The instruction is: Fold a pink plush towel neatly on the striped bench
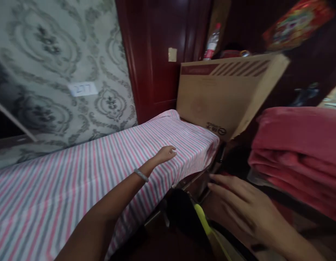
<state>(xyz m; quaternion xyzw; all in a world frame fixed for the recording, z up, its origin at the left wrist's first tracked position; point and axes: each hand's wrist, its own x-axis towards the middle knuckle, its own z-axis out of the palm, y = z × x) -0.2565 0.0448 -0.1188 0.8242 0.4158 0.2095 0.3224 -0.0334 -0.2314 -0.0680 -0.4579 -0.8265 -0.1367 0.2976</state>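
Note:
My left hand [165, 154] reaches out over a bed covered by a pink, white and grey striped sheet [75, 174]. Its fingers curl loosely down onto the sheet near the bed's far corner, and a pale bracelet sits on the wrist. My right hand [238, 206] hovers low at the right with its fingers stretched out and apart, holding nothing; it is a little blurred. It is just beyond the bed's corner, over a dark gap, next to a stack of folded red cloth [298, 156].
A large cardboard box [222, 94] leans at the bed's end against a dark red wooden door [162, 54]. A plastic bottle [212, 42] stands behind the box. Patterned wallpaper with a small white label [82, 88] runs along the left. A black and yellow object [195, 217] lies below.

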